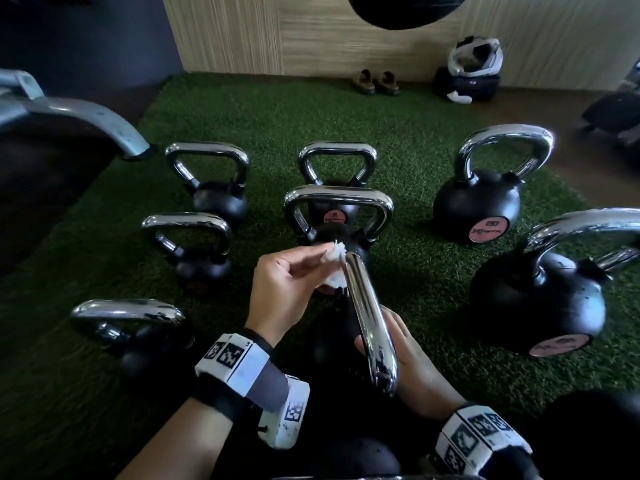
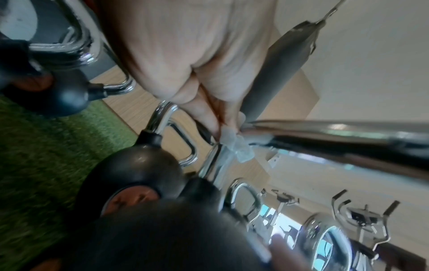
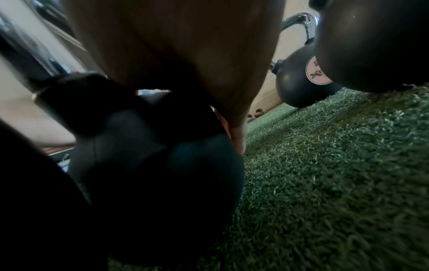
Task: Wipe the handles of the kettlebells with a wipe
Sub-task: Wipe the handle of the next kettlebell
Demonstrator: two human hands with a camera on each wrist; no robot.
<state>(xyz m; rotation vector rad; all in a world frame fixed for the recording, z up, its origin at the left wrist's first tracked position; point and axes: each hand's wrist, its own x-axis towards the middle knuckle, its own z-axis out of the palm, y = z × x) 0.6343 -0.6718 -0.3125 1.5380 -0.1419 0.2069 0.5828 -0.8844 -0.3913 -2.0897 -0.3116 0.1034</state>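
Several black kettlebells with chrome handles stand on green turf [image 1: 263, 119]. The nearest kettlebell sits right below me, its chrome handle [image 1: 367, 317] running away from me. My left hand [image 1: 322, 258] pinches a crumpled white wipe [image 1: 336, 271] against the far end of that handle. The left wrist view shows the wipe [image 2: 234, 144] bunched at my fingertips [image 2: 216, 126] beside the handle bar [image 2: 348, 132]. My right hand [image 1: 405, 344] lies under the near part of the handle. Its fingers [image 3: 234, 132] rest flat on the kettlebell's black body [image 3: 162, 174].
Other kettlebells ring the one being wiped: three at left [image 1: 194, 251], two ahead [image 1: 337, 209], two larger ones at right [image 1: 540, 299]. A grey machine frame [image 1: 86, 116] juts in from the left. Shoes [image 1: 375, 83] and a helmet [image 1: 474, 57] lie by the far wall.
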